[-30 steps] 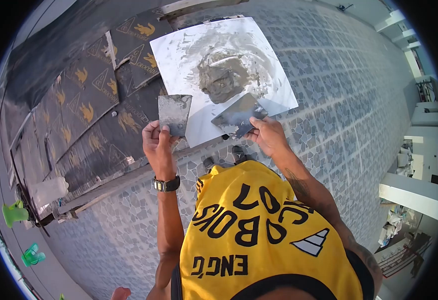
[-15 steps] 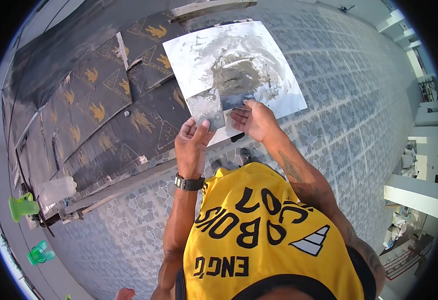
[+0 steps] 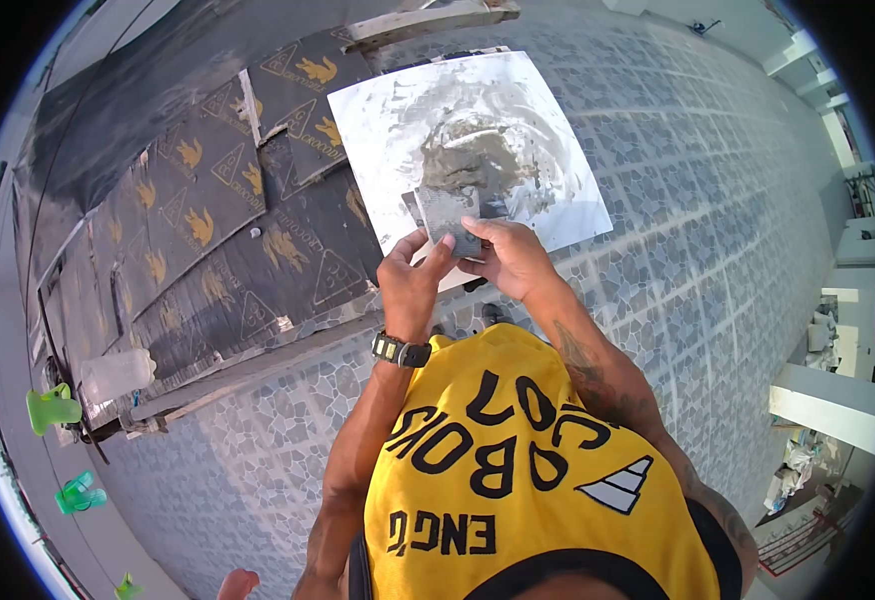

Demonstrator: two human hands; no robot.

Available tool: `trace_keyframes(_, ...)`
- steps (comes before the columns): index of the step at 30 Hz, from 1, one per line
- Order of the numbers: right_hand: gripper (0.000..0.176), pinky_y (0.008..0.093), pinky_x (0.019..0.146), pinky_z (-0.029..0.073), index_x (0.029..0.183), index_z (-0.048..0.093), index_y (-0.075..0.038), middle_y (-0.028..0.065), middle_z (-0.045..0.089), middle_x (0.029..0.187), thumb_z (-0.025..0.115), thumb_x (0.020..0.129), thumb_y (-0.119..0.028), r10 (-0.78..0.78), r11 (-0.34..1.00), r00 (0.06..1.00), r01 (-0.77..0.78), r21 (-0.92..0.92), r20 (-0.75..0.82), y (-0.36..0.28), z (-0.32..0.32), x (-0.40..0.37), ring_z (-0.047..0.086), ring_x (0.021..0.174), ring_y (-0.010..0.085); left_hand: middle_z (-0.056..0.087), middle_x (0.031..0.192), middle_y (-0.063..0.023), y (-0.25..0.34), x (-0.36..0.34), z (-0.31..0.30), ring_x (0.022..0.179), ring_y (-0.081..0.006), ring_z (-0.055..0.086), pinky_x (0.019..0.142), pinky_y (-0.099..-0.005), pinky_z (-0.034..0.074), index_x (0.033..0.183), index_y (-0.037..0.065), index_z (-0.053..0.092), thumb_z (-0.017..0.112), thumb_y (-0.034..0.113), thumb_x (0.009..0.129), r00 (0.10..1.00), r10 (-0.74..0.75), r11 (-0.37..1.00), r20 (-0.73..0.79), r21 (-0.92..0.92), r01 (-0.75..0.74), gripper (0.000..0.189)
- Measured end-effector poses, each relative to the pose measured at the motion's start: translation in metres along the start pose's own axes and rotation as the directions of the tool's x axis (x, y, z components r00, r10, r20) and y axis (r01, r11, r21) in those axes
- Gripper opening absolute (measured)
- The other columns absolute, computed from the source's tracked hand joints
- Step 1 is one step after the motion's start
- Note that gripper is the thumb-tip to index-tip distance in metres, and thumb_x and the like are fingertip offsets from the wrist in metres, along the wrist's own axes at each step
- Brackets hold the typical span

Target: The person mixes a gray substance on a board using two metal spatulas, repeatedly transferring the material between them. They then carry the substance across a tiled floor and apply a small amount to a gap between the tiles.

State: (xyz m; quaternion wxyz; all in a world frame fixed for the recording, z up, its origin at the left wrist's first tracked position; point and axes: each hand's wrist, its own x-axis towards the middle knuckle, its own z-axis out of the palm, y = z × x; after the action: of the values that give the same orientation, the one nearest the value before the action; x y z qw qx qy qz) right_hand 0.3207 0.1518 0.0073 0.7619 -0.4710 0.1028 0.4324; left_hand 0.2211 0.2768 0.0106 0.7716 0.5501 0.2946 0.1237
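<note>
Above the near part of the white board (image 3: 370, 130), the left hand (image 3: 416, 290) and right hand (image 3: 520, 262) pinched a gray plate (image 3: 448, 212) — thumbs on top — with a dark plate (image 3: 495, 204) mostly hidden behind. The gray plate looked thin, stiff and light, probably slick if damp — best gripped along its near edge.

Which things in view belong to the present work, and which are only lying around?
Seemingly in use:
flat grey pieces, held
grey paste
white sheet

Seemingly just lying about:
bright green object
teal object
translucent container
wooden strip
</note>
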Motion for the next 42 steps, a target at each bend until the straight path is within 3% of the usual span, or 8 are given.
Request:
trace_keyframes(9, 0.030, 0.0401, 0.078, 0.054, 0.112, 0.059, 0.004, 0.0136, 0.063, 0.107, 0.065, 0.093, -0.017, 0.084, 0.996, 0.993, -0.087, 0.035, 0.089, -0.003, -0.016, -0.004, 0.063, 0.095, 0.0241, 0.068, 0.107, -0.0187, -0.017, 0.011, 0.006, 0.090, -0.0208, 0.069, 0.074, -0.0314, 0.059, 0.127, -0.011, 0.057, 0.059, 0.029, 0.099, 0.978, 0.084, 0.995, -0.192, -0.037, -0.093, 0.048)
trace_keyframes(16, 0.036, 0.0460, 0.083, 0.057, 0.122, 0.054, 0.009, 0.0163, 0.063, 0.111, 0.059, 0.096, -0.016, -0.016, 0.986, 0.990, 0.038, -0.164, 0.137, -0.056, -0.050, -0.039, 0.066, 0.097, 0.0259, 0.051, 0.126, -0.0221, -0.010, 0.012, 0.036, 0.099, -0.0260, 0.067, 0.084, -0.0367, 0.060, 0.145, -0.011, 0.026, 0.071, 0.011, 0.089, 0.932, 0.137, 0.984, -0.335, -0.060, -0.167, 0.075)
trace_keyframes(19, 0.041, 0.0409, 0.080, 0.057, 0.124, 0.054, 0.009, 0.0175, 0.062, 0.112, 0.061, 0.093, -0.017, -0.183, 0.788, 0.981, 0.182, -0.588, 0.059, -0.103, -0.052, -0.033, 0.066, 0.097, 0.0228, 0.056, 0.114, -0.0185, -0.026, 0.020, 0.052, 0.094, -0.0244, 0.067, 0.082, -0.0358, 0.060, 0.139, -0.012, 0.034, 0.070, 0.010, 0.090, 0.871, 0.151, 0.954, -0.467, -0.160, -0.252, 0.065)
trace_keyframes(21, 0.045, 0.0393, 0.079, 0.056, 0.125, 0.053, 0.009, 0.0200, 0.064, 0.109, 0.063, 0.089, -0.017, -0.278, 0.442, 0.947, 0.275, -0.854, 0.161, -0.133, -0.057, -0.017, 0.067, 0.096, 0.0249, 0.058, 0.107, -0.0164, -0.037, 0.023, 0.054, 0.091, -0.0235, 0.066, 0.080, -0.0356, 0.061, 0.131, -0.011, 0.039, 0.068, 0.009, 0.091, 0.898, 0.098, 0.952, -0.429, -0.222, -0.210, 0.054)
trace_keyframes(25, 0.048, 0.0407, 0.078, 0.055, 0.121, 0.056, 0.008, 0.0252, 0.067, 0.101, 0.065, 0.082, -0.018, -0.378, -0.241, 0.767, 0.458, -0.856, 0.518, -0.162, -0.055, 0.038, 0.069, 0.091, 0.0342, 0.059, 0.096, -0.0134, -0.037, 0.023, 0.074, 0.085, -0.0218, 0.065, 0.077, -0.0361, 0.062, 0.113, -0.007, 0.046, 0.064, 0.007, 0.093, 0.899, 0.010, 0.958, -0.438, -0.252, -0.133, 0.031)
trace_keyframes(31, 0.038, 0.0467, 0.085, 0.052, 0.110, 0.062, 0.008, 0.0312, 0.066, 0.097, 0.058, 0.075, -0.006, -0.017, -0.546, 0.802, 0.493, -0.678, 0.597, -0.177, 0.003, 0.095, 0.065, 0.095, 0.0440, 0.055, 0.108, -0.0171, -0.034, 0.025, 0.093, 0.086, -0.0293, 0.067, 0.076, -0.0402, 0.063, 0.118, -0.004, 0.038, 0.054, 0.004, 0.095, 0.891, 0.078, 0.942, -0.448, -0.260, -0.213, 0.029)
trace_keyframes(34, 0.025, 0.0450, 0.080, 0.055, 0.086, 0.070, 0.007, 0.0287, 0.068, 0.086, 0.059, 0.068, -0.006, 0.043, -0.610, 0.782, 0.513, -0.603, 0.621, -0.167, 0.024, 0.105, 0.068, 0.087, 0.0419, 0.055, 0.109, -0.0174, -0.035, 0.029, 0.095, 0.088, -0.0315, 0.068, 0.076, -0.0406, 0.063, 0.119, -0.003, 0.037, 0.051, 0.004, 0.096, 0.884, 0.092, 0.949, -0.459, -0.228, -0.217, 0.028)
trace_keyframes(42, 0.032, 0.0479, 0.081, 0.052, 0.093, 0.068, 0.008, 0.0327, 0.066, 0.090, 0.058, 0.067, -0.009, 0.160, -0.557, 0.766, 0.591, -0.584, 0.623, -0.167, 0.034, 0.114, 0.066, 0.090, 0.0452, 0.058, 0.100, -0.0157, -0.048, 0.047, 0.092, 0.077, -0.0250, 0.068, 0.065, -0.0362, 0.064, 0.119, -0.001, 0.039, 0.050, 0.003, 0.096, 0.875, 0.083, 0.938, -0.478, -0.259, -0.231, 0.025)
